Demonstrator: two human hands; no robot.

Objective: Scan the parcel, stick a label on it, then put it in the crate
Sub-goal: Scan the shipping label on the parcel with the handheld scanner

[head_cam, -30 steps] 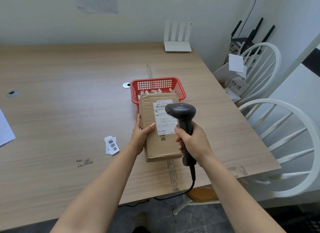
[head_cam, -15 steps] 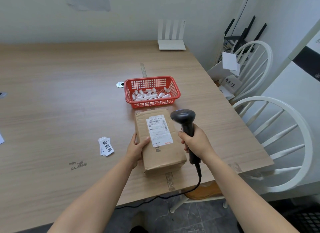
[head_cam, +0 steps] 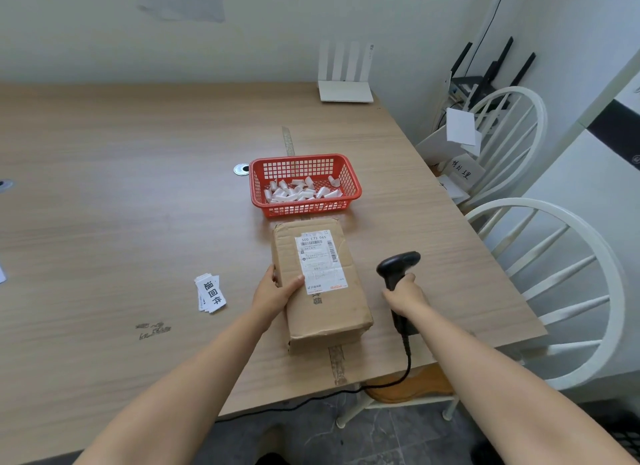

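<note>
A wooden table (head_cam: 138,187) fills a pale-walled room, with white chairs (head_cam: 571,277) at its right edge. The cardboard parcel (head_cam: 320,284) lies flat near the front edge, just before a red basket (head_cam: 304,184). The left hand (head_cam: 277,291) clasps the parcel's side; the right hand (head_cam: 405,295) is wrapped around a black scanner (head_cam: 398,267). Labels (head_cam: 209,293) lie left.

The parcel (head_cam: 322,284), a brown cardboard box, lies flat near the tabletop's (head_cam: 104,187) front edge, its white shipping slip (head_cam: 320,260) facing up. The red crate (head_cam: 304,184) sits just behind it, holding loose white bits. A stack of labels (head_cam: 210,293) lies to the parcel's left. The black scanner (head_cam: 398,277) stands upright beside the parcel's right.
</note>
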